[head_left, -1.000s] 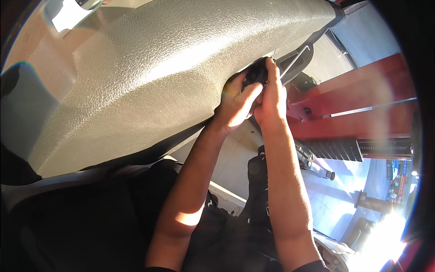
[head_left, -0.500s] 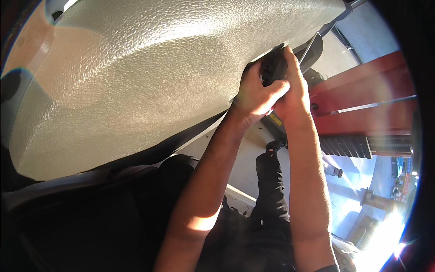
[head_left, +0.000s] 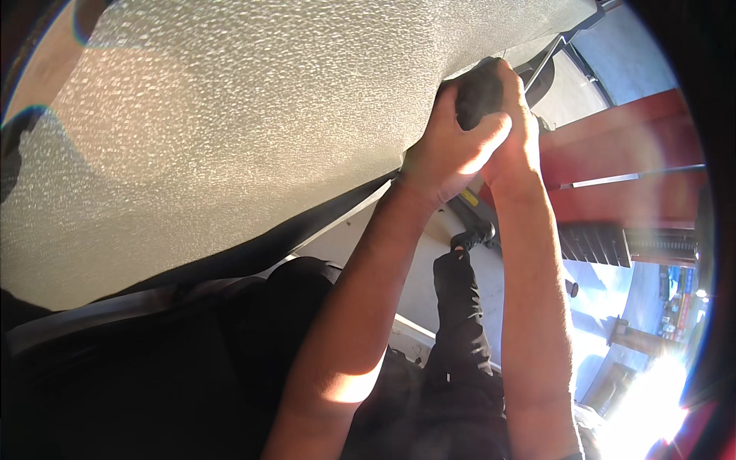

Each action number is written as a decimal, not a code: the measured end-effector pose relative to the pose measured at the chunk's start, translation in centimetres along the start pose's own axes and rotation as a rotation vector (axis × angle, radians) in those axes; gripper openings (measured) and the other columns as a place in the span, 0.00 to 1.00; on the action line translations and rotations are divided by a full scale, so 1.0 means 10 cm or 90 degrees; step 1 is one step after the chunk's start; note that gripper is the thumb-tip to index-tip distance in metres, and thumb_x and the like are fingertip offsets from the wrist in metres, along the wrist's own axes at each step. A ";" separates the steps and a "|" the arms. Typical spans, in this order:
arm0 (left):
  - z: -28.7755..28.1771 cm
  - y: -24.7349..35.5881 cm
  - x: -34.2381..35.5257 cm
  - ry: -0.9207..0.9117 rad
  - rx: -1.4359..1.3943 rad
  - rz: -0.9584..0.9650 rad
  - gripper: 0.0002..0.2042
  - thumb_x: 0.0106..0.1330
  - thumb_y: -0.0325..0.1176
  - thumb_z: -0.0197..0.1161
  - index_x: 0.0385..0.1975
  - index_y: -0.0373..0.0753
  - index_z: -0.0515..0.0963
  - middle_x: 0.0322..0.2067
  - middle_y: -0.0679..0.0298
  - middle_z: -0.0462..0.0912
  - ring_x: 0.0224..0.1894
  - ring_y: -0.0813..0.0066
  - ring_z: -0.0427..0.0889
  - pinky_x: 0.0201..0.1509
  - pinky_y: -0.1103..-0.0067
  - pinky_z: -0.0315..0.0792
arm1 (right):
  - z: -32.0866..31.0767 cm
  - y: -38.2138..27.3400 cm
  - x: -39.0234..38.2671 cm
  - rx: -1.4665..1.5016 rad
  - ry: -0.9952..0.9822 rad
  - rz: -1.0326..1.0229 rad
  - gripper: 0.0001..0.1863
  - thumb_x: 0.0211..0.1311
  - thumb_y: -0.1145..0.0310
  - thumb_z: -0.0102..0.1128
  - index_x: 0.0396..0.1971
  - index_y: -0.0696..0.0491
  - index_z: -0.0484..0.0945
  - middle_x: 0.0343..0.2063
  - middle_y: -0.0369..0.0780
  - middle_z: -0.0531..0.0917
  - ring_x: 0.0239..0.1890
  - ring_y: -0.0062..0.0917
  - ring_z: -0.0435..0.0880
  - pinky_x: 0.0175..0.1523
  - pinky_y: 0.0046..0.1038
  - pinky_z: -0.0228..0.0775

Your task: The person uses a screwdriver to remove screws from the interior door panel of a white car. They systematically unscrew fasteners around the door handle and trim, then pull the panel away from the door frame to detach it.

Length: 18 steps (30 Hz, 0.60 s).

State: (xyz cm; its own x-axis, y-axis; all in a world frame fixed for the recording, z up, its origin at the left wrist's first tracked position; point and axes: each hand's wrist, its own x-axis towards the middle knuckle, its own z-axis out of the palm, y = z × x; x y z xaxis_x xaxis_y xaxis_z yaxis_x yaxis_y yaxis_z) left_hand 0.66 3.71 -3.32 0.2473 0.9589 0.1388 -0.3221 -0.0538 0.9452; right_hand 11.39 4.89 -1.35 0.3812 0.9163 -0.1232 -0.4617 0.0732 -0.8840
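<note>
Both hands close around a black rounded part (head_left: 479, 96) at the right edge of a large beige leather-grained panel (head_left: 268, 130). My left hand (head_left: 452, 153) grips its near left side, the thumb reaching across toward the right hand. On the other side, my right hand (head_left: 517, 134) wraps the part, fingers mostly hidden behind it. The two hands touch each other. What kind of part it is, and whether it is fixed to the panel, I cannot tell.
A red upright post (head_left: 625, 146) stands to the right, with black ribbed blocks (head_left: 594, 244) below it. My black-trousered leg (head_left: 458, 307) stretches over a pale floor. Dark material (head_left: 138, 368) fills the lower left. Strong sunlight glares at lower right.
Both hands and the black part have shifted slightly up and right in the picture. The beige panel appears larger and closer. The grip looks the same.
</note>
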 end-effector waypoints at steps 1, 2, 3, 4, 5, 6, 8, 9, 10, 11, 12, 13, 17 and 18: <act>0.03 -0.01 -0.01 0.026 0.019 0.029 0.31 0.67 0.38 0.66 0.65 0.25 0.68 0.49 0.51 0.82 0.46 0.70 0.83 0.49 0.76 0.77 | 0.00 0.01 0.02 -0.023 0.000 0.021 0.23 0.73 0.51 0.60 0.48 0.60 0.80 0.35 0.40 0.84 0.35 0.28 0.83 0.42 0.32 0.80; 0.04 -0.01 -0.01 0.052 0.039 0.059 0.32 0.67 0.39 0.66 0.65 0.25 0.68 0.51 0.49 0.82 0.49 0.68 0.83 0.53 0.74 0.77 | -0.01 0.01 0.04 -0.046 0.000 0.041 0.23 0.73 0.48 0.58 0.48 0.56 0.80 0.38 0.39 0.84 0.39 0.29 0.83 0.47 0.33 0.79; 0.04 0.01 -0.02 0.043 0.042 0.045 0.32 0.67 0.40 0.65 0.65 0.24 0.68 0.53 0.47 0.81 0.52 0.66 0.82 0.55 0.73 0.76 | -0.03 0.00 0.06 -0.069 0.003 0.060 0.23 0.73 0.46 0.56 0.48 0.51 0.81 0.41 0.38 0.85 0.43 0.31 0.83 0.51 0.34 0.77; 0.03 0.03 -0.03 0.034 0.046 0.031 0.32 0.67 0.41 0.65 0.65 0.24 0.68 0.54 0.46 0.81 0.54 0.65 0.81 0.58 0.72 0.75 | -0.03 0.02 0.07 -0.088 0.030 0.043 0.24 0.72 0.45 0.56 0.48 0.52 0.81 0.42 0.39 0.85 0.43 0.31 0.83 0.52 0.34 0.77; 0.03 0.05 -0.03 0.025 0.050 0.017 0.32 0.67 0.41 0.65 0.65 0.24 0.68 0.55 0.45 0.80 0.56 0.63 0.81 0.61 0.70 0.74 | -0.05 0.02 0.07 -0.105 0.044 0.038 0.25 0.72 0.45 0.57 0.49 0.53 0.81 0.43 0.39 0.85 0.44 0.31 0.83 0.52 0.34 0.77; 0.01 0.05 -0.03 0.030 0.057 0.022 0.32 0.67 0.42 0.65 0.65 0.25 0.69 0.55 0.45 0.81 0.55 0.64 0.81 0.60 0.71 0.74 | 0.02 -0.01 0.01 -0.120 0.055 0.035 0.25 0.72 0.45 0.57 0.50 0.53 0.81 0.43 0.40 0.85 0.44 0.31 0.83 0.53 0.34 0.77; 0.00 0.05 -0.04 0.038 0.071 0.030 0.31 0.68 0.42 0.65 0.65 0.25 0.69 0.53 0.46 0.81 0.53 0.67 0.81 0.58 0.72 0.75 | 0.12 -0.01 -0.04 -0.122 0.082 0.023 0.25 0.72 0.46 0.59 0.48 0.57 0.81 0.38 0.40 0.84 0.39 0.29 0.82 0.46 0.33 0.77; -0.01 0.05 -0.04 0.032 0.063 0.013 0.31 0.68 0.42 0.65 0.64 0.25 0.69 0.53 0.46 0.81 0.53 0.68 0.81 0.58 0.73 0.75 | 0.16 -0.02 -0.05 -0.110 0.097 0.013 0.25 0.72 0.48 0.60 0.45 0.59 0.81 0.32 0.39 0.82 0.33 0.27 0.81 0.39 0.32 0.76; -0.02 0.05 -0.04 0.025 0.054 -0.003 0.31 0.68 0.42 0.64 0.64 0.25 0.70 0.53 0.47 0.81 0.53 0.69 0.81 0.57 0.74 0.75 | 0.18 -0.02 -0.06 -0.098 0.112 0.002 0.25 0.73 0.49 0.61 0.42 0.62 0.81 0.26 0.38 0.80 0.27 0.25 0.80 0.31 0.31 0.76; -0.02 0.05 -0.05 0.018 0.044 -0.012 0.31 0.68 0.42 0.65 0.64 0.25 0.70 0.52 0.47 0.81 0.52 0.69 0.81 0.56 0.74 0.75 | 0.18 -0.02 -0.07 -0.095 0.108 0.004 0.25 0.73 0.48 0.61 0.40 0.61 0.81 0.25 0.38 0.80 0.25 0.25 0.79 0.29 0.30 0.74; -0.04 0.05 -0.04 0.013 0.035 -0.021 0.31 0.68 0.41 0.65 0.64 0.25 0.69 0.52 0.48 0.81 0.52 0.70 0.81 0.56 0.75 0.76 | 0.18 -0.02 -0.08 -0.092 0.103 0.007 0.25 0.73 0.48 0.60 0.37 0.60 0.80 0.23 0.37 0.79 0.24 0.25 0.78 0.27 0.30 0.72; -0.05 0.04 -0.04 0.007 0.025 -0.023 0.31 0.68 0.41 0.65 0.65 0.25 0.69 0.52 0.49 0.81 0.51 0.71 0.81 0.55 0.76 0.76 | 0.17 -0.01 -0.09 -0.089 0.099 0.010 0.25 0.73 0.47 0.60 0.35 0.59 0.79 0.22 0.37 0.78 0.22 0.25 0.77 0.26 0.30 0.71; 0.01 0.02 -0.02 -0.023 -0.053 0.047 0.31 0.69 0.39 0.66 0.66 0.25 0.68 0.52 0.52 0.81 0.49 0.73 0.81 0.52 0.78 0.76 | 0.03 0.00 -0.03 -0.074 0.073 0.018 0.27 0.72 0.44 0.60 0.28 0.55 0.76 0.17 0.35 0.74 0.16 0.23 0.71 0.18 0.29 0.61; 0.03 0.03 0.00 -0.019 -0.074 0.026 0.31 0.69 0.38 0.66 0.66 0.25 0.67 0.52 0.54 0.81 0.48 0.74 0.82 0.51 0.79 0.76 | 0.06 -0.02 -0.02 -0.077 0.073 0.034 0.28 0.71 0.42 0.61 0.27 0.54 0.76 0.16 0.36 0.74 0.15 0.23 0.71 0.18 0.30 0.61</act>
State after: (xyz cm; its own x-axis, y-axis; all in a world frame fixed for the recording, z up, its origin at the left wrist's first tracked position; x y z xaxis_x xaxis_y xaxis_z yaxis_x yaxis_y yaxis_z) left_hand 0.82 3.57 -2.92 0.2577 0.9480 0.1870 -0.4355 -0.0588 0.8983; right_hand 10.96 4.95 -0.85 0.4506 0.8663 -0.2155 -0.3869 -0.0281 -0.9217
